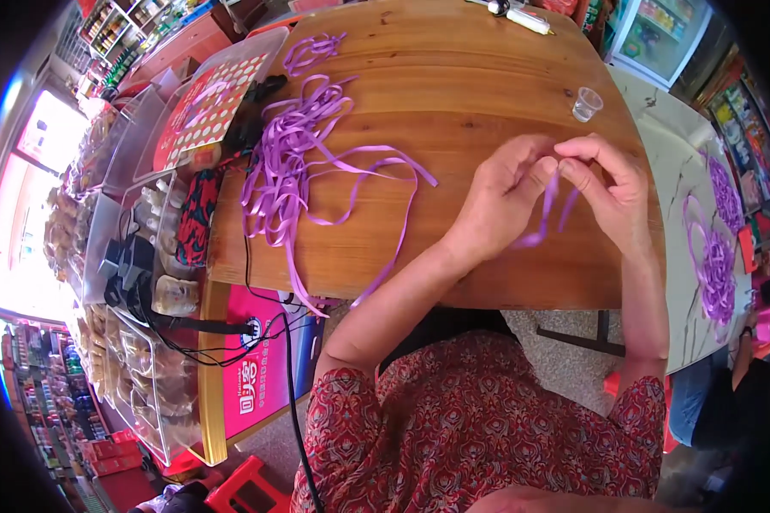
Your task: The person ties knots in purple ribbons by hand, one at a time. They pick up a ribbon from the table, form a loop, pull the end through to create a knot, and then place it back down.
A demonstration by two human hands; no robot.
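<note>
Above the right part of the wooden table, my left hand and my right hand meet fingertip to fingertip. Both pinch a short purple ribbon, whose ends hang below the fingers. Where exactly the ribbon runs between the fingertips is hidden. A loose heap of purple ribbons lies on the table to the left, with long loops trailing toward the middle and over the near edge. A smaller purple bunch rests behind it.
A clear plastic cup stands beyond my right hand. On the marble-patterned table at right lie more purple ribbon bundles. Clear plastic bins line the left side, with a black cable hanging nearby. A red stool is lower left.
</note>
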